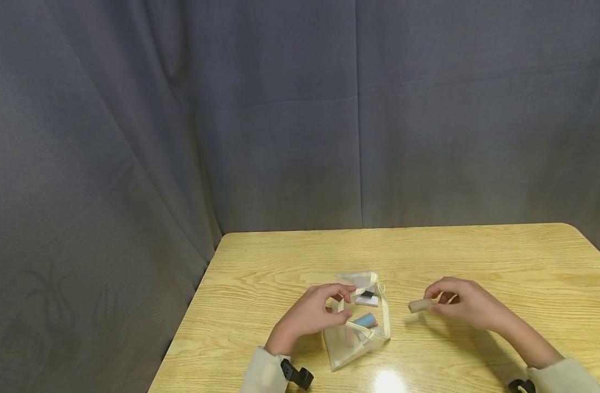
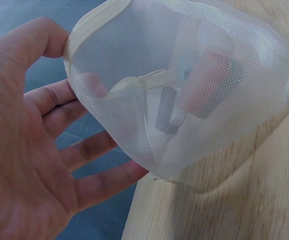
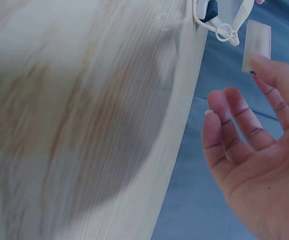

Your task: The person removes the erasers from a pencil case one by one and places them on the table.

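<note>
A white see-through mesh zip pouch [image 1: 340, 349] sits on the table with its mouth spread wide. My left hand [image 1: 312, 310] pinches the pouch's rim between thumb and index finger, its other fingers lying along the outside of the mesh in the left wrist view. Inside the pouch are a blue roll-shaped thing [image 1: 365, 320] with a pinkish end and a white block [image 1: 367, 301] with a black part. Right of the pouch, my right hand [image 1: 469, 303] pinches a small beige oblong block [image 1: 420, 305] by one end, above the table. That block looks pale and flat-sided in the right wrist view [image 3: 258, 46].
The wooden table [image 1: 260, 262] has rounded far corners. Behind it hangs a dark grey curtain [image 1: 290, 136], which also runs down the left side. A ring-shaped zip pull [image 1: 381, 286] hangs at the pouch's far right corner. Both wrists wear black straps.
</note>
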{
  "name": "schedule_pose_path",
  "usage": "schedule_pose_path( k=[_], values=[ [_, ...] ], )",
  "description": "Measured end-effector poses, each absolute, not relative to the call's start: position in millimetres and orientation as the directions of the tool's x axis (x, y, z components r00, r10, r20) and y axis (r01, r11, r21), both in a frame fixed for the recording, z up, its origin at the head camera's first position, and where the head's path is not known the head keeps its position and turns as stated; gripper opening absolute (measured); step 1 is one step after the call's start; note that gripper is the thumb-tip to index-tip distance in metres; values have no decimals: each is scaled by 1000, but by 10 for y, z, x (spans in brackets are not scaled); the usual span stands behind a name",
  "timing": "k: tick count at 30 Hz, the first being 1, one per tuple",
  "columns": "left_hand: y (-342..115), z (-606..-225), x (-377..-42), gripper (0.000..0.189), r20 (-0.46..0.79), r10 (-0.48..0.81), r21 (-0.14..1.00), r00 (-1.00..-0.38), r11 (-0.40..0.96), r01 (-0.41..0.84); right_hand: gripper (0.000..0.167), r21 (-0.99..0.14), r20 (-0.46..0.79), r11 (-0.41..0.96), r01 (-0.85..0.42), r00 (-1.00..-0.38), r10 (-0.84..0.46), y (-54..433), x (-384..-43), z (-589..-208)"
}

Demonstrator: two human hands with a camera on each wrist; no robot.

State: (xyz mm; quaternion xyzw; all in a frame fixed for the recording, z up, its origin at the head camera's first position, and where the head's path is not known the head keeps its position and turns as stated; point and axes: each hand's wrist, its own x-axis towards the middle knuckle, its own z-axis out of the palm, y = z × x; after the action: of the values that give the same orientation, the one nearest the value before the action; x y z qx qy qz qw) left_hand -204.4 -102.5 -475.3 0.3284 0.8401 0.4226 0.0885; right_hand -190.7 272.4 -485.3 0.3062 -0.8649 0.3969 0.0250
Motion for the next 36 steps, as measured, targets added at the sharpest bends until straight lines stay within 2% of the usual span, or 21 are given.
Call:
schedule_pose_path(
  k=[8, 15, 21, 27, 36],
  values=[
    [-1033, -4763, -2053, 17, 129, 625, 770, -770, 427, 475, 20, -640, 300, 546, -540, -830, -469, 2876, -1884, -4860],
    [-1036, -4775, -2059, 17, 148, 627, 759, -765, 424, 494, 15, -678, 215, 582, -449, -878, -427, 2983, -1898, -4831],
    [-1038, -4788, -2059, 17, 151, 627, 760, -765, 421, 495, 14, -664, 210, 618, -422, -898, -387, 3049, -1927, -4842],
    [-1039, -4785, -2051, 16, 143, 623, 766, -769, 423, 485, 10, -661, 153, 664, -349, -930, -335, 3122, -1972, -4845],
    [-1037, -4780, -2056, 14, 155, 625, 758, -765, 421, 497, 10, -663, 102, 690, -290, -948, -300, 3218, -2028, -4872]
  ],
)
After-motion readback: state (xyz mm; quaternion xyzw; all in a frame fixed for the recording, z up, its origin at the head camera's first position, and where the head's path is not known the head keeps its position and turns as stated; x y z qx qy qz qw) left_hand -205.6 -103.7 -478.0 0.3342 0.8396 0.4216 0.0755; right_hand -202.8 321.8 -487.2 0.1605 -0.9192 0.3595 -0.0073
